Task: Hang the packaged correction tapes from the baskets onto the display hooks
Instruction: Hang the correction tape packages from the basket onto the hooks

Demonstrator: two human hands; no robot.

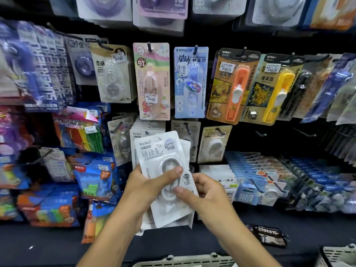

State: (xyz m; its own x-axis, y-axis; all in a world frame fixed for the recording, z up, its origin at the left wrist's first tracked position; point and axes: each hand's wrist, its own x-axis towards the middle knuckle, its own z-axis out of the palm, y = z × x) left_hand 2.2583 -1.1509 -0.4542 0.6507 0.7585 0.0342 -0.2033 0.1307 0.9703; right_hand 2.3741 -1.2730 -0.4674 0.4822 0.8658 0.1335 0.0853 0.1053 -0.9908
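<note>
A fanned stack of white BoBo correction tape packs (pixel 154 151) is held up in front of the display wall. My left hand (pixel 152 182) grips the stack from the left, thumb across the front pack. My right hand (pixel 204 191) pinches the front pack's lower right edge with thumb and fingers. Behind the stack hang matching white BoBo packs (pixel 148 126) on a hook. Two bare hooks (pixel 261 134) (pixel 306 133) stick out to the right. A grey basket's rim (pixel 185 262) shows at the bottom edge, and another basket (pixel 339 255) sits at the bottom right.
The wall holds rows of hung packs: a pink My Melody tape (pixel 152 81), a blue tape (pixel 190 81), orange and yellow clip pushers (pixel 233 85). Colourful packets (pixel 57 205) crowd the left. Blue and white packs (pixel 256 176) lie on the lower right rack. A dark card (pixel 267 235) lies on the ledge.
</note>
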